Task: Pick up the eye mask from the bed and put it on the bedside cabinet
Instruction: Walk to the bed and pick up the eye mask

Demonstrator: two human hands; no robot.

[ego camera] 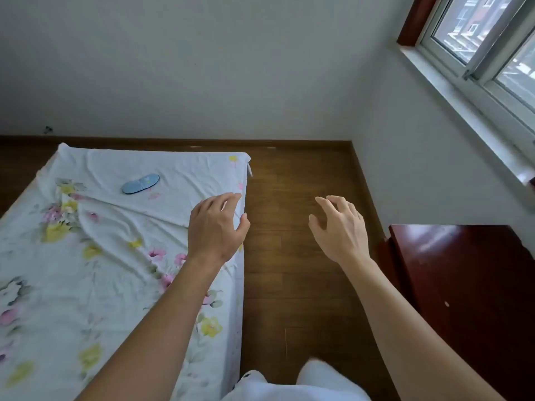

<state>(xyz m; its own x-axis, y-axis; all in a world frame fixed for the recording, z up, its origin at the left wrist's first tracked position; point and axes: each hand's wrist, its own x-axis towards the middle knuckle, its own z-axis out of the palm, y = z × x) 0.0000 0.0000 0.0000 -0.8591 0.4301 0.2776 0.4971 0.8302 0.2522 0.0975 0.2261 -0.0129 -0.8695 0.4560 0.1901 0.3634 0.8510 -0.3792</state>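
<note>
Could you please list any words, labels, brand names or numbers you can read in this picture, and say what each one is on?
There is no readable text anywhere in this view.
The blue eye mask on the bed has small pale markings, too small and blurred to read.
The flowered sheet, the bedside cabinet and the window show no lettering.

Soft daylight from window (pixel 489 44), edges warped

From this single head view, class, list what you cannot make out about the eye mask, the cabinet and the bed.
- Eye mask: too small to read its print; strap not visible.
- Bedside cabinet: cut off by the right and bottom edges; its front is out of sight.
- Bed: cut off at the left edge; the left hand covers part of its edge.
</note>
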